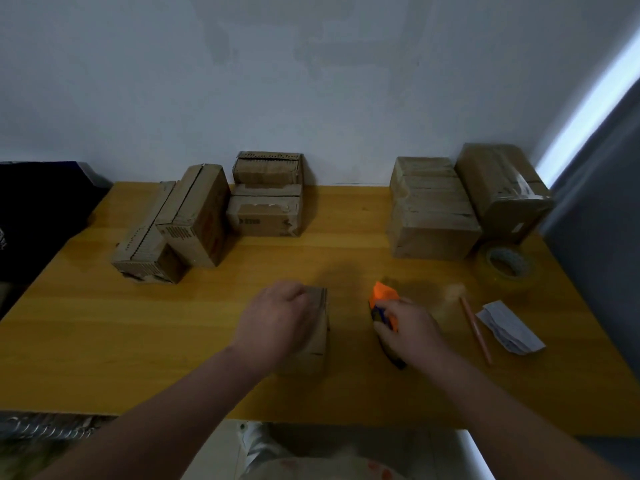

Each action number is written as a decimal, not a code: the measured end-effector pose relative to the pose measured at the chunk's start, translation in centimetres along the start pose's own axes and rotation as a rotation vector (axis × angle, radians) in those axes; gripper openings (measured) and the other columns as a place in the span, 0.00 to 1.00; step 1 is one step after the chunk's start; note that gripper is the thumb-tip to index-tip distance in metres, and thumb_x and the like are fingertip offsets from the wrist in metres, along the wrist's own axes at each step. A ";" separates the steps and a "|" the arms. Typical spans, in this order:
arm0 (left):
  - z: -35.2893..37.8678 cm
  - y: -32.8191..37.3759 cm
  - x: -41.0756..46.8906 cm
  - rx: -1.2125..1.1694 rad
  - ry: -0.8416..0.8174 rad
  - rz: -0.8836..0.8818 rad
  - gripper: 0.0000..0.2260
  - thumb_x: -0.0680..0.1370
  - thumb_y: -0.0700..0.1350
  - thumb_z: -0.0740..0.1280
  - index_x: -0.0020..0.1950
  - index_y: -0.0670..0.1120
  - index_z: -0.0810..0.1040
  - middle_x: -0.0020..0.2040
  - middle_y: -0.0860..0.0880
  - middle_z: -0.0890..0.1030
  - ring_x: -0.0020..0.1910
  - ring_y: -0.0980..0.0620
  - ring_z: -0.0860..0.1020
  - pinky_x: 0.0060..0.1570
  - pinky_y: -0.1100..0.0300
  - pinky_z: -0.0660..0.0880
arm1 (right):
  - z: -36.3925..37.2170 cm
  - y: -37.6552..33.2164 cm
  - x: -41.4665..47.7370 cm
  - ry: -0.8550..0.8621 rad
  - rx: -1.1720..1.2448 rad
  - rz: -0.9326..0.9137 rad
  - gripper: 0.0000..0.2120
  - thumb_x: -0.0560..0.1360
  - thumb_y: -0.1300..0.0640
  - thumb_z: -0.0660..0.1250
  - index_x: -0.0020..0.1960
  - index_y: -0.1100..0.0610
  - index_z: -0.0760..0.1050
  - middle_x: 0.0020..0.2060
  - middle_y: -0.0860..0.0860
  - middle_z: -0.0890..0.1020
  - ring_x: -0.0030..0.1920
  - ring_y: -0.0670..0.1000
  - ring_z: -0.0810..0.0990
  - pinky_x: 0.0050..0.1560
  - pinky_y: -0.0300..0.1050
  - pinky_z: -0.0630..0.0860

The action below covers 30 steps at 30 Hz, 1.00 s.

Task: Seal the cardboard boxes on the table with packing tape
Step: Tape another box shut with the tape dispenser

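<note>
We noted left hand (pixel 280 317) gripping the small box (pixel 318 341), right hand (pixel 410 332) holding an orange tool (pixel 382 295); one-o'clock boxes (pixel 433 209) appeared taped, eleven-o'clock boxes (pixel 188 216) unsealed.

Table (pixel 104 341): wood, smooth, with a low satin sheen. Cardboard boxes (pixel 194 216) — matt brown board, scuffed, corrugated edges laid bare, paper skin torn in patches. Small near box (pixel 317 341): the same matt board. Far-right box (pixel 502 188) carries glossy clear film. Tape roll (pixel 507 268) — clear, glossy plastic. Handheld tool (pixel 382 296): smooth orange plastic. Folded slip (pixel 509 327): matt, creased paper. Wall (pixel 311 81): matt, patchy paint. Curtain (pixel 602 188): grey cloth.
</note>
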<state>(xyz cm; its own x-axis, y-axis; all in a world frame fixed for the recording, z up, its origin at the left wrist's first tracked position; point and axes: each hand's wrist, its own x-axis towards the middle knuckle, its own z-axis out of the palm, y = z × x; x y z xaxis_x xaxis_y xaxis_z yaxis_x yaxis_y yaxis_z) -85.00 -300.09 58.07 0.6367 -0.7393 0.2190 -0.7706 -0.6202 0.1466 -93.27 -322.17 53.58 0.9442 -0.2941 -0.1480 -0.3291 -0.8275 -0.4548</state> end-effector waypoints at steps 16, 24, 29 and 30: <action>2.7 -2.0 -2.9 -0.105 -0.095 0.099 0.26 0.73 0.61 0.58 0.61 0.47 0.80 0.61 0.51 0.80 0.58 0.51 0.78 0.54 0.58 0.77 | 0.3 -4.6 2.8 -0.271 0.673 0.041 0.24 0.77 0.50 0.68 0.72 0.46 0.69 0.60 0.40 0.73 0.64 0.45 0.70 0.63 0.45 0.70; 3.7 -3.9 -3.7 -0.197 -0.036 0.205 0.24 0.73 0.59 0.61 0.64 0.48 0.78 0.64 0.51 0.78 0.64 0.51 0.72 0.65 0.47 0.66 | 1.4 -4.9 3.6 -0.366 0.779 0.103 0.18 0.70 0.50 0.75 0.57 0.40 0.75 0.60 0.43 0.76 0.61 0.47 0.74 0.61 0.47 0.73; 4.3 -5.2 -4.6 -0.322 -0.059 0.191 0.25 0.74 0.58 0.62 0.69 0.49 0.73 0.69 0.52 0.73 0.70 0.50 0.68 0.68 0.43 0.60 | 0.7 -3.7 3.2 -0.513 1.003 0.186 0.14 0.73 0.49 0.69 0.58 0.47 0.79 0.57 0.46 0.80 0.58 0.48 0.78 0.56 0.45 0.77; 4.3 -5.2 -4.6 -0.326 -0.060 0.189 0.25 0.74 0.58 0.62 0.69 0.50 0.73 0.70 0.52 0.72 0.70 0.51 0.67 0.69 0.43 0.59 | 0.7 -3.4 3.2 -0.523 1.012 0.194 0.12 0.75 0.51 0.68 0.58 0.47 0.80 0.57 0.46 0.80 0.59 0.48 0.78 0.54 0.44 0.77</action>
<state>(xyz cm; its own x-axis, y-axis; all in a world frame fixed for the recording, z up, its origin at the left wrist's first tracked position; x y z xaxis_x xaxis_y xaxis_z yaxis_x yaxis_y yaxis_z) -83.80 -294.54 52.11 0.4753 -0.8528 0.2163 -0.8368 -0.3623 0.4104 -89.12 -319.99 54.05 0.8459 0.0555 -0.5304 -0.5327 0.0413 -0.8453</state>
